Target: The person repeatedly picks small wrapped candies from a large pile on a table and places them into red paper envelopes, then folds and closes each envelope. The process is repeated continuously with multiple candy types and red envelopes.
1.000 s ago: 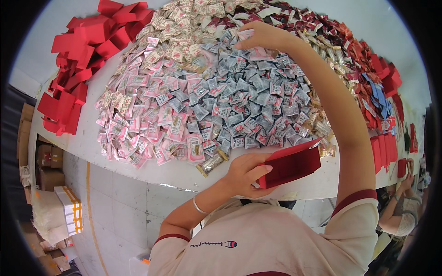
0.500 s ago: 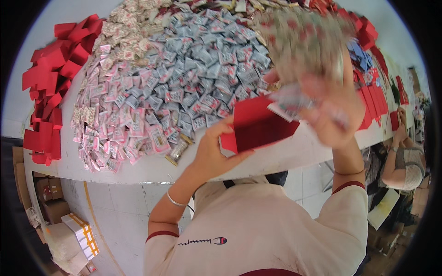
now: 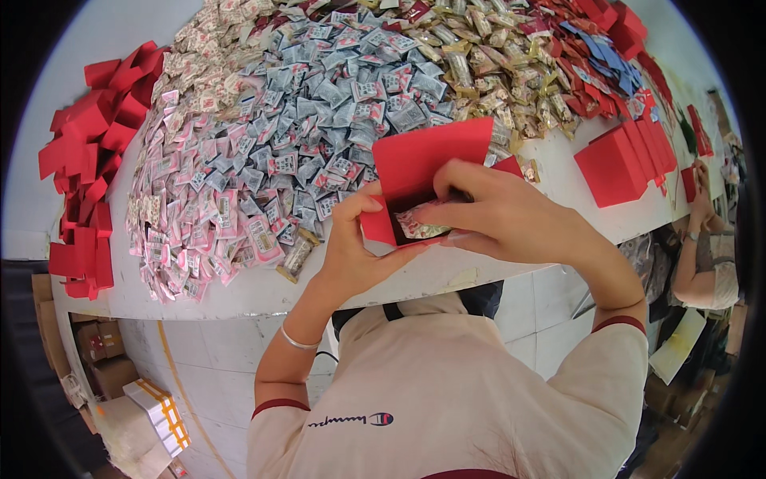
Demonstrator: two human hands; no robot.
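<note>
Seemingly, packet [image 3: 420, 224] beneath right fingers [image 3: 467, 215]

Pale, bluish-white wall [image 3: 100, 40] at upper left, with a similar light wall [image 3: 678, 48] at upper right. A white desk [image 3: 550, 172] spans the middle of the frame, its near edge bowed by the lens. Below it, the floor [image 3: 215, 359] shows light grey tiles, crossed at lower left by a yellowish line [image 3: 170, 359]. Cardboard boxes [image 3: 116, 375] stand at lower left. Illumination is bright and diffuse.
</note>
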